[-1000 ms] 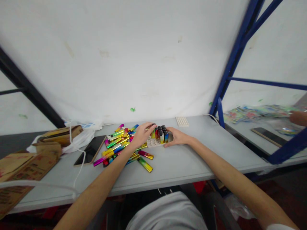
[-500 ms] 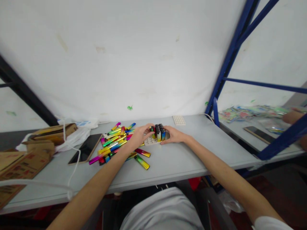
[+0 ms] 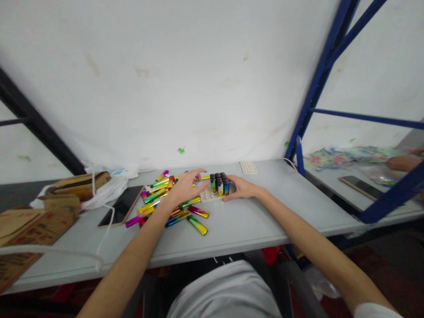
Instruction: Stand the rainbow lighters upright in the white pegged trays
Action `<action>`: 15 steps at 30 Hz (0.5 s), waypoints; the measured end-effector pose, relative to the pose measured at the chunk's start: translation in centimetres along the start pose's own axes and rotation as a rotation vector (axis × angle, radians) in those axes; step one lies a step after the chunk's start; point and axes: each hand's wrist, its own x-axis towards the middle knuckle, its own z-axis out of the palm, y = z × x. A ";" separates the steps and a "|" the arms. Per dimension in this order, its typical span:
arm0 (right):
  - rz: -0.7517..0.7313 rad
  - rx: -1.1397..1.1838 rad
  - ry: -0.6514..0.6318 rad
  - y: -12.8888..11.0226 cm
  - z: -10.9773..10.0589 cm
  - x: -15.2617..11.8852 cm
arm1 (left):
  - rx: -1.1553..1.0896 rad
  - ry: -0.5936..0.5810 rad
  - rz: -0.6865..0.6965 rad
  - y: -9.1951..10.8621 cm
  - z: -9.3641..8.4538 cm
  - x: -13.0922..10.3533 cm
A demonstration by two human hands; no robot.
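My left hand (image 3: 186,187) hovers at the right side of a loose pile of shiny, multicoloured lighters (image 3: 158,194), its thumb and fingers apart and nothing visible between them. Just right of it lies a white tray with holes (image 3: 207,194). Black-topped lighters (image 3: 220,184) stand upright in close rows on the tray's right part. Around the tray's right end curls my right hand (image 3: 243,187), fingers behind the standing lighters and thumb at the near edge. One green-and-gold lighter (image 3: 198,225) lies at the pile's near side.
A second white tray (image 3: 248,167) lies by the wall. Left of the pile are a dark phone (image 3: 122,205), a plastic bag (image 3: 107,192) and open cardboard boxes (image 3: 39,225). Blue frame posts (image 3: 313,97) rise at right; beyond them another person's hand (image 3: 402,162) is near another phone (image 3: 362,187).
My left hand has let go at the standing lighters and moved left to the pile, its fingers spreading. My right hand keeps its place at the tray.
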 end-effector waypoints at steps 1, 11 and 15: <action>0.003 0.009 -0.005 0.0 0.0 0.0 | 0.044 0.033 -0.027 -0.9 -0.5 0.0; 0.056 -0.119 -0.016 0.6 -0.1 -0.1 | 0.315 -0.159 -0.179 -9.9 0.1 -0.4; 0.059 -0.123 -0.021 0.5 -0.2 -0.1 | 0.235 -0.159 -0.201 -10.3 0.3 -0.1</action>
